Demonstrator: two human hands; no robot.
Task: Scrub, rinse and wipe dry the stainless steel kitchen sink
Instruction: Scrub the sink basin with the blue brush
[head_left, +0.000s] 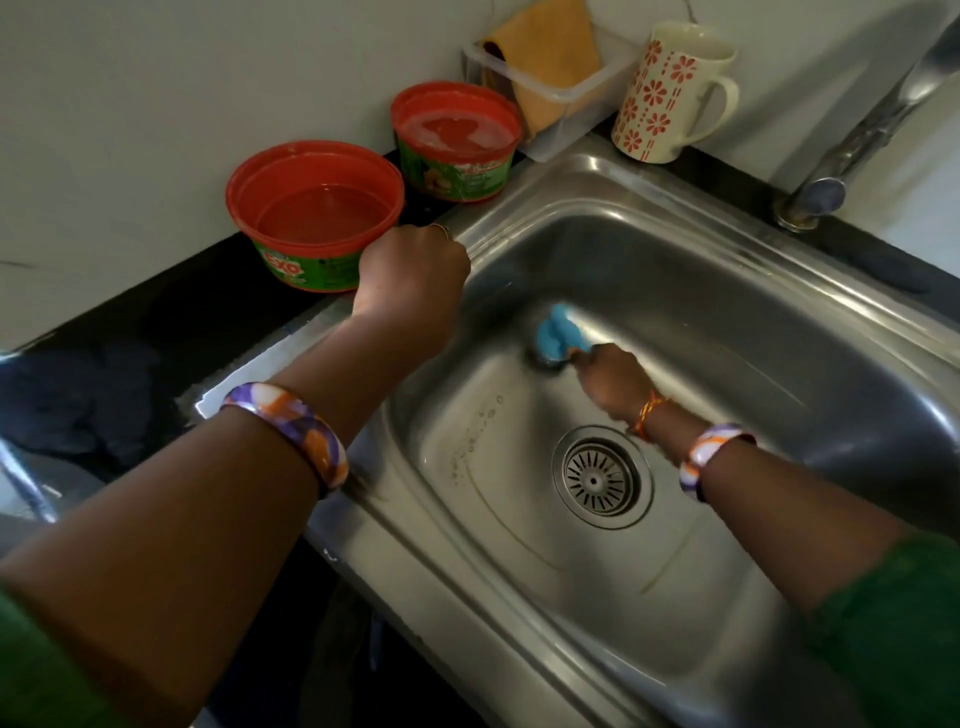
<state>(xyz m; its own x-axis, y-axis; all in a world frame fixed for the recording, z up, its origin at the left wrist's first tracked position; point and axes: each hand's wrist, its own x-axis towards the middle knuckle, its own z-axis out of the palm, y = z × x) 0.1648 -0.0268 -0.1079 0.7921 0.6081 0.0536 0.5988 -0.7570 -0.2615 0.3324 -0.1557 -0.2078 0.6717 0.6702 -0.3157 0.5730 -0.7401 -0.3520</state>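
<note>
The stainless steel sink (727, 332) fills the middle and right of the head view, with a round drain strainer (601, 477) in its floor. My right hand (615, 382) is down in the basin, closed on a blue scrubber (561, 332) pressed against the far inner wall. The scrubber is blurred. My left hand (415, 275) rests as a fist on the sink's left rim, fingers curled, nothing visible in it.
Two red tubs stand on the dark counter at the left: the near tub (314, 208) holds water, the far tub (457, 135) soapy paste. Behind are a clear box with an orange cloth (550, 57), a flowered mug (670, 93) and the tap (852, 150).
</note>
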